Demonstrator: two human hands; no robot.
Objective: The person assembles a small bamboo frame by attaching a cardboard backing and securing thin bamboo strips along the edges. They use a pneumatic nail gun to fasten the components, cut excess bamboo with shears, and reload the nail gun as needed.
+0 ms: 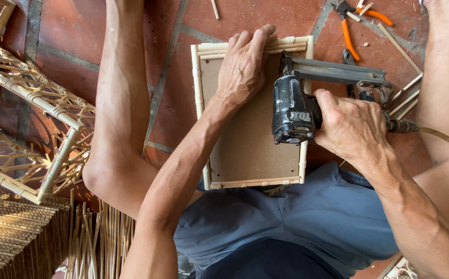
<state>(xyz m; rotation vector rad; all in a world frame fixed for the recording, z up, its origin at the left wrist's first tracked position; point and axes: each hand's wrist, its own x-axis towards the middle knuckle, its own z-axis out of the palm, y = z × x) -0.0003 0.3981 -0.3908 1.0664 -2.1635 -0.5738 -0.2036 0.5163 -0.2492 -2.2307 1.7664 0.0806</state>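
Over red tile floor [69, 36], a woven rattan frame [33, 103] sits at the left edge, with loose cane strips [98, 237] below it. At centre, the left hand [242, 64] presses flat, ungripped, on the bamboo-edged board [250, 144]. The right hand [351, 126] is clenched around the black nail gun [294, 111] at the board's right edge, orange pliers [359, 28] top right.

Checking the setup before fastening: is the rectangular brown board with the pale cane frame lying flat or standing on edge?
Flat: the brown board with cane frame lies face-up on the red tile floor, left hand pressing its top edge.
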